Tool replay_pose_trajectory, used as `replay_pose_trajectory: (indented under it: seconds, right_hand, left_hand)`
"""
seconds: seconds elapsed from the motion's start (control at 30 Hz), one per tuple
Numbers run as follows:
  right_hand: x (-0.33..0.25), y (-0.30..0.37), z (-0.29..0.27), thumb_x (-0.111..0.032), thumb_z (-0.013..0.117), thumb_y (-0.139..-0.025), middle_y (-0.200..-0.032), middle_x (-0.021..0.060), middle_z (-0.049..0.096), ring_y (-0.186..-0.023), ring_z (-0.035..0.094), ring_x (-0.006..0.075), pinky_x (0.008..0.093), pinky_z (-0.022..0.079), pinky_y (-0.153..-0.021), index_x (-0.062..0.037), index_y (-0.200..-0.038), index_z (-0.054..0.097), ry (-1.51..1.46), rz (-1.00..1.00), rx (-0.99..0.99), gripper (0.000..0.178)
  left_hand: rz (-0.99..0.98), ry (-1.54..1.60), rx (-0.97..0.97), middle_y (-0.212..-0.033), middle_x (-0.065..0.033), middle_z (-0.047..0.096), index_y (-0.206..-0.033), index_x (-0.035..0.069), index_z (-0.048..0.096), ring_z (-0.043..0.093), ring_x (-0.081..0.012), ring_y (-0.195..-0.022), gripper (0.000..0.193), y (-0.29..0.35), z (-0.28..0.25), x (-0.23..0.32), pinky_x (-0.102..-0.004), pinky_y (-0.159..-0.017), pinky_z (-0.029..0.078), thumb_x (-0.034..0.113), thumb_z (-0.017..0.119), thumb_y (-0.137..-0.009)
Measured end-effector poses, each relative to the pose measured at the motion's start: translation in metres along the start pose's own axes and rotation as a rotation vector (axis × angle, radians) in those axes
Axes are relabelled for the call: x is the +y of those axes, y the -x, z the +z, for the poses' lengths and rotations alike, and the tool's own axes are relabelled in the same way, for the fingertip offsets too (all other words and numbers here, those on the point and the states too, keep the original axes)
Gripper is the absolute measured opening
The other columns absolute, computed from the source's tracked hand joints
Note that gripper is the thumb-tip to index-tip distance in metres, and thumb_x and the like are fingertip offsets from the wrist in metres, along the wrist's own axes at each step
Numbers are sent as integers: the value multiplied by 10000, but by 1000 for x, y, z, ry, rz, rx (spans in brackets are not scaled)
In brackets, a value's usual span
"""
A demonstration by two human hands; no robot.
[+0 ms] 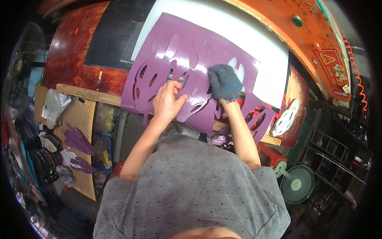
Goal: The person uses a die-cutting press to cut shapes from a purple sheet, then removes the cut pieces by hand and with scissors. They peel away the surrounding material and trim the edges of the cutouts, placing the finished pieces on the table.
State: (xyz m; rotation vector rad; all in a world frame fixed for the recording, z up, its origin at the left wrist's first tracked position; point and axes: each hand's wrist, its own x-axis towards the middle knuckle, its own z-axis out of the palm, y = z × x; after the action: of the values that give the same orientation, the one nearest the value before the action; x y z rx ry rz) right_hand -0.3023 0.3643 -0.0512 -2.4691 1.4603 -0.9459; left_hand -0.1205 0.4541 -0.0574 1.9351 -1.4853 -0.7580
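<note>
A glossy purple sheet [159, 44] with many curved cut-outs lies across the bench, its near edge hanging down towards my body. My left hand [168, 100] is bare and rests beside a narrow slot in the sheet. Its fingers bend towards the slot and the thumb stands apart. On my right hand [225, 83] is a blue-grey knitted glove. That hand looks closed over the sheet, next to some long cut-outs; whatever its fingers hold is hidden.
Under the purple sheet lies a white sheet [274, 81], with a black sheet [115, 34] to its left. An orange machine beam [274, 16] spans the far right. White cut pieces [286, 117] lie at right. A fan [297, 184] and purple cut pieces [78, 138] are lower.
</note>
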Motion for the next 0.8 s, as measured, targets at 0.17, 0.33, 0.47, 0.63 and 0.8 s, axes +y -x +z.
replay_pose_trajectory:
  seconds: [0.17, 0.33, 0.47, 0.63, 0.8]
  right_hand:
    - [10, -1, 2, -189, 638, -799, -861, 56, 651, -867, 627, 241, 415, 404, -929, -110, -911, 676, -43, 76, 7, 143]
    - [-4, -4, -16, -220, 673, -739, -1040, 94, 629, -974, 602, 254, 519, 204, -1063, -93, -1047, 640, -674, 536, -233, 335]
    - [-22, 5, -39, -276, 745, -558, -1197, 148, 571, -1150, 525, 310, 494, 62, -1132, -65, -1252, 511, -347, 221, -291, 763]
    - [-1, 17, -26, -241, 717, -664, -1162, 133, 605, -1122, 547, 304, 414, 353, -1037, -64, -1183, 572, -338, 341, -120, 567]
    - [26, 27, 10, -183, 684, -715, -981, 100, 661, -912, 626, 276, 348, 485, -825, -83, -1007, 660, -200, 177, -67, 310]
  left_hand:
    - [-14, 146, -116, -697, 7, 534, -935, 97, 532, 540, -149, -646, 198, -7, -4, -8, -312, -590, 445, 169, 669, -810]
    - [-353, 1068, -345, -792, -1, 611, -983, 74, 496, 546, -51, -667, 135, -36, -23, -8, -197, -545, 419, 112, 596, -900]
    - [-100, 1072, -214, -806, -27, 625, -1144, 47, 473, 558, -63, -691, 308, -88, -35, 31, -199, -569, 430, 131, 623, -888]
    - [125, 964, -359, -753, 6, 613, -1191, 29, 451, 527, -43, -664, 383, -103, -33, 73, -184, -587, 419, 137, 646, -879]
    - [-248, 1287, -423, -1039, -110, 608, -1257, 20, 381, 575, -119, -935, 494, -43, -14, 59, -266, -794, 471, 168, 662, -878]
